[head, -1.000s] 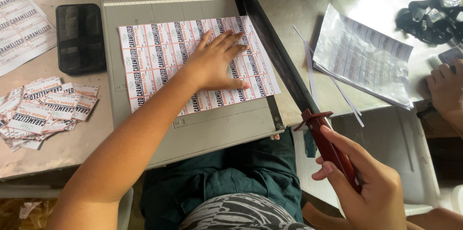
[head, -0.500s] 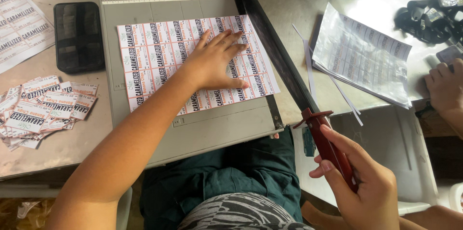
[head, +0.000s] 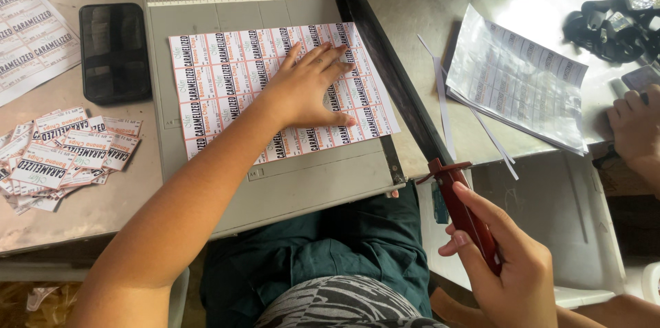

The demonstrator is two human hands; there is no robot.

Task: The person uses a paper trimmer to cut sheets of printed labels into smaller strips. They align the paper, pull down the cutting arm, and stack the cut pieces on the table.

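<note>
Head: label sheet (head: 227, 73) against blade (head: 388, 73)

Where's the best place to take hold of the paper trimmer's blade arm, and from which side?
Grip the dark red handle at the free near end of the blade arm, coming from the right, clear of the label sheet. It juts past the trimmer base, far from the hinge. The right hand holds it there while the left hand presses the sheet.

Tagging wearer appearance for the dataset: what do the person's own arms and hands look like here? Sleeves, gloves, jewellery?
Both hands are bare: no gloves, rings or watch visible on the left hand or the right hand. The left forearm is bare along its whole visible length, no sleeve showing. Only the right wrist is in frame, also uncovered. Fingernails are short and unpainted.
</note>
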